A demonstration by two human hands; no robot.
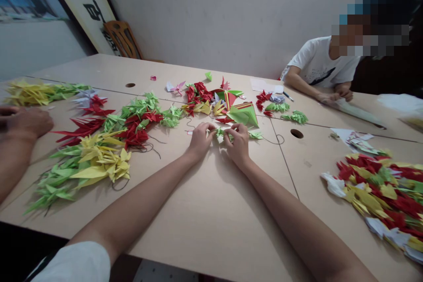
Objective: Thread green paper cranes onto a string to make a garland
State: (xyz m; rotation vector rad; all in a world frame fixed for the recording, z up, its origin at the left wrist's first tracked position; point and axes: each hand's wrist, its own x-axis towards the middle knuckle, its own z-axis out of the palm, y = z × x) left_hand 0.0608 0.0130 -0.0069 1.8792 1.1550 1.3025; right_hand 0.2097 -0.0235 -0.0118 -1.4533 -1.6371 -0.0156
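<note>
My left hand and my right hand are close together over the middle of the table. Their fingertips are pinched on a small light-green folded paper piece between them. More green folded paper lies just right of my right hand, with a thin dark thread running from it to the right. Beyond my hands are a stack of green and red paper sheets, yellow folded pieces and a pile of red ones.
Strings of red, green and yellow folded paper cover the left of the table. A colourful heap lies at the right. Another person's hand is at far left; a person in a white shirt sits at back right.
</note>
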